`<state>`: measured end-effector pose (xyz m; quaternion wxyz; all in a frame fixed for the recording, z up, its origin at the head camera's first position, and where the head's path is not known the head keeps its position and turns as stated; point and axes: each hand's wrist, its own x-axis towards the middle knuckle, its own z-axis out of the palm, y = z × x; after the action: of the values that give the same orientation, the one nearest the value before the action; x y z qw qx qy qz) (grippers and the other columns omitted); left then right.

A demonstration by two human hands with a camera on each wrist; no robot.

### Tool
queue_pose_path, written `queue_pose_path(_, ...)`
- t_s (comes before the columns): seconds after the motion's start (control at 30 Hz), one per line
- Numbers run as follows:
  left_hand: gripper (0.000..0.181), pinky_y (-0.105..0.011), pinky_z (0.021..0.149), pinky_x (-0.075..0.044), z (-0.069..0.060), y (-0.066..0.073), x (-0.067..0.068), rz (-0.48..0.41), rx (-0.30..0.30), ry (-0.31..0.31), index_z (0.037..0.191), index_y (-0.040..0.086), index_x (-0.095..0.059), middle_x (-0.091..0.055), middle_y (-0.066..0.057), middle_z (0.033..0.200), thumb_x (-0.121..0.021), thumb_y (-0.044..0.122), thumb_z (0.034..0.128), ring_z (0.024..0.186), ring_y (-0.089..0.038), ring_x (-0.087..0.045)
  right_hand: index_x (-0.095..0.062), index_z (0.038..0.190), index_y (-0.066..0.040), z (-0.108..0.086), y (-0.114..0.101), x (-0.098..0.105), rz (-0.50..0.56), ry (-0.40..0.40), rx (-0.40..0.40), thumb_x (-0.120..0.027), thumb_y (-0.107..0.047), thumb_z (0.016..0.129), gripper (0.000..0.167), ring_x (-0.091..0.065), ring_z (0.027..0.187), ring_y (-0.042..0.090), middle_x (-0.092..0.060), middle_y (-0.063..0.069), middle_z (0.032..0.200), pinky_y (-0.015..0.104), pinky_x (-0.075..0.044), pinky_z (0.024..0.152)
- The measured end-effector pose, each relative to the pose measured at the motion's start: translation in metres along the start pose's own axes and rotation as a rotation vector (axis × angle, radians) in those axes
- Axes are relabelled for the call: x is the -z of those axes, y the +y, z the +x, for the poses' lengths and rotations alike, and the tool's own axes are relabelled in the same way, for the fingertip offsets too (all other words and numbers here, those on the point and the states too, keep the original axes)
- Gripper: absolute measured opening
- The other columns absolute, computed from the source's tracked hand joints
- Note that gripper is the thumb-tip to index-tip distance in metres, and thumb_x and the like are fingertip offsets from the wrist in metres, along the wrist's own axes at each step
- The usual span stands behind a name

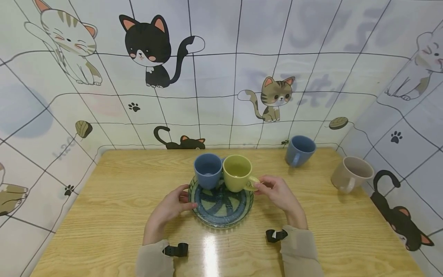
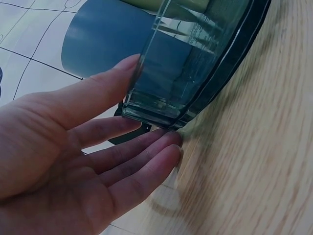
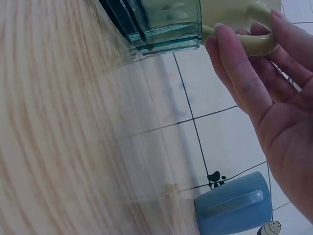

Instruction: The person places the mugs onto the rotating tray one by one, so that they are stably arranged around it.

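Note:
A round green-and-blue glass dish (image 1: 221, 219) with a petal pattern stands on the table. A blue mug (image 1: 208, 171) and a yellow mug (image 1: 237, 173) stand side by side in its far half. The left hand (image 1: 174, 204) holds the dish's left edge, thumb over the rim and fingers along the outer wall; in the left wrist view the thumb tip (image 2: 128, 63) lies at the rim. The right hand (image 1: 279, 194) pinches the yellow mug's handle (image 3: 259, 45) between thumb and fingers. Part of the handle is hidden by the fingers.
Another blue mug (image 1: 300, 151) stands at the table's back right. A beige mug (image 1: 352, 174) is at the right edge. The wooden table (image 1: 114, 200) meets a cat-print backdrop (image 1: 221, 77) behind and at both sides.

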<state>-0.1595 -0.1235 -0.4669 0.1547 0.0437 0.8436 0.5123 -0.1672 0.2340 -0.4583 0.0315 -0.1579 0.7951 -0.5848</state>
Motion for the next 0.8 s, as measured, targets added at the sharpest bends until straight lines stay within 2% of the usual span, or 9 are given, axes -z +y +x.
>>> queue_pose_path(0.17, 0.075, -0.044, 0.085, -0.049, -0.0004, 0.0002, -0.0002, -0.002, -0.001, 0.0, 0.146, 0.002, -0.04, -0.059, -0.013, 0.12, -0.08, 0.016, 0.0834, 0.108, -0.028, -0.057, -0.065, 0.11, 0.012, 0.0009, -0.0001, -0.0018, 0.0, 0.002, -0.029, -0.062, -0.009, 0.097, 0.025, -0.067, 0.088, 0.042, -0.064, 0.025, 0.104, 0.048, -0.054, 0.081)
queue_pose_path(0.5, 0.074, -0.044, 0.084, -0.05, -0.0015, 0.0017, 0.001, 0.003, -0.006, -0.012, 0.145, 0.0, -0.041, -0.058, -0.015, 0.119, -0.079, 0.016, 0.084, 0.107, -0.029, -0.057, -0.065, 0.11, 0.011, 0.0021, 0.004, -0.0025, -0.02, 0.001, -0.049, -0.063, -0.011, 0.097, 0.026, -0.067, 0.087, 0.043, -0.065, 0.026, 0.103, 0.05, -0.053, 0.083)
queue_pose_path(0.8, 0.076, -0.043, 0.082, -0.05, -0.0024, 0.0018, 0.0022, -0.015, -0.011, -0.02, 0.146, 0.001, -0.039, -0.057, -0.017, 0.123, -0.08, 0.017, 0.0838, 0.107, -0.029, -0.057, -0.064, 0.111, 0.013, 0.0028, 0.0073, -0.0015, 0.038, -0.003, -0.073, -0.063, -0.008, 0.096, 0.026, -0.068, 0.086, 0.04, -0.065, 0.028, 0.104, 0.049, -0.054, 0.082)
